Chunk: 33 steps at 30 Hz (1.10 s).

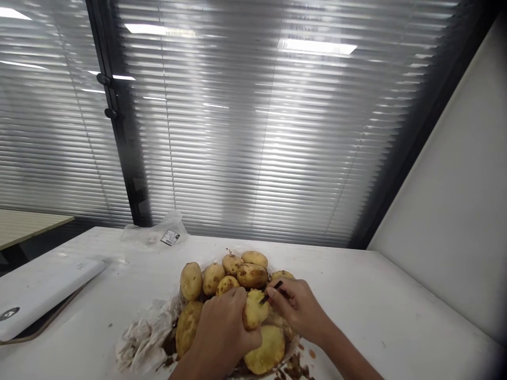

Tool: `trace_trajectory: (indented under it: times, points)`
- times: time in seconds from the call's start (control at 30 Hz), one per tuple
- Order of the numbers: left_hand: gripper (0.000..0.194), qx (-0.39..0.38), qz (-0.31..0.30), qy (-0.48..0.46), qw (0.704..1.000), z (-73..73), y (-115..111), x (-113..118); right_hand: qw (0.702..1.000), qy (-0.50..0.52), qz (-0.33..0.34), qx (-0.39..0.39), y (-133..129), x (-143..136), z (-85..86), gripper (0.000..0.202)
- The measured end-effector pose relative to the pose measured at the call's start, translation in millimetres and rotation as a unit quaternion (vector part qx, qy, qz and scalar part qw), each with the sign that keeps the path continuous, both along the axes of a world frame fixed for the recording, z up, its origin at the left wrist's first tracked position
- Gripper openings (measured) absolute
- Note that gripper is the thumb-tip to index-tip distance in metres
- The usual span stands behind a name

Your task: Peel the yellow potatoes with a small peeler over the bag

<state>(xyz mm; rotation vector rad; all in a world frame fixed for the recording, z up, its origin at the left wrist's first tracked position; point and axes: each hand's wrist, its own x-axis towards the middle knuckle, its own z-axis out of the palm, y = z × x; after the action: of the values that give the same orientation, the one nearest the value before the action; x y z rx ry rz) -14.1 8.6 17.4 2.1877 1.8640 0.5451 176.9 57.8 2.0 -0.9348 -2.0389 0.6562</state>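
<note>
My left hand [222, 330] is closed around a partly peeled potato [253, 310], whose bare yellow flesh faces right. Pinched in my right hand [298, 307] is a slim dark tool [272, 292]. Its tip is at the potato's upper right; whether it is a peeler or a knife I cannot tell. Just below lies a large potato with bare yellow flesh [265, 351]. Behind my hands several unpeeled potatoes, among them a brown-stained one [252, 275] and a smoother one [191, 282], sit in a heap on clear plastic.
Crumpled white plastic or tissue [144, 338] lies left of the potatoes. Brown peelings [295, 367] are scattered at the front. A labelled clear bag [158, 232] rests at the back of the white table [356, 295], and a white device [47, 295] at left. Blinds stand behind.
</note>
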Motion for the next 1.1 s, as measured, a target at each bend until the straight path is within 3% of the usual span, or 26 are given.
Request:
trace_trajectory:
  times: [0.07, 0.23, 0.37, 0.77, 0.93, 1.1]
  points:
    - [0.015, 0.005, 0.001, 0.001, 1.000, -0.7, 0.7, 0.2, 0.999, -0.015, -0.024, 0.032, 0.8, -0.2, -0.3, 0.030]
    - [0.016, 0.013, 0.000, 0.015, 1.000, -1.5, 0.8, 0.6, 1.000, 0.013, -0.014, 0.009, 1.6, -2.9, -3.3, 0.029]
    - [0.016, 0.011, 0.000, 0.024, 1.000, -0.6, -0.4, 0.3, 0.998, 0.014, -0.038, 0.037, 2.0, -6.7, -6.3, 0.027]
    - [0.016, 0.018, 0.006, 0.030, 0.999, 1.5, 1.0, 2.1, 0.997, 0.055, -0.039, -0.030, 6.4, -10.1, -8.7, 0.031]
    - [0.014, 0.011, 0.007, 0.026, 1.000, 3.9, 0.2, 1.9, 0.997, 0.046, -0.065, -0.015, 7.5, -10.8, -10.2, 0.032]
    - [0.013, 0.014, 0.003, 0.020, 1.000, 1.1, 1.3, 1.5, 0.999, 0.025, -0.030, -0.008, 6.7, -10.9, -11.0, 0.031]
